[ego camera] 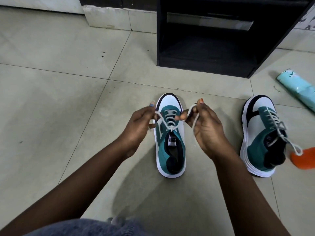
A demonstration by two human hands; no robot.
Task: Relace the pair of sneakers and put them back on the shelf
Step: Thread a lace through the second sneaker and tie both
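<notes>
Hands [172, 123] pinch lace ends [160, 116] above sneaker [170, 150].

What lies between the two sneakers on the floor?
In the head view, only bare floor tile lies between the left sneaker and the right sneaker; the right hand, pinching the lace, hangs above that stretch.

- A home interior is suggested, seen at floor level.
- Pale square floor tiles [51, 65] with dark grout lines are laid throughout.
- A low black shelf unit [204, 48] is stood at 12 o'clock.
- A white tiled skirting [119, 19] is seen at 11 o'clock.
</notes>
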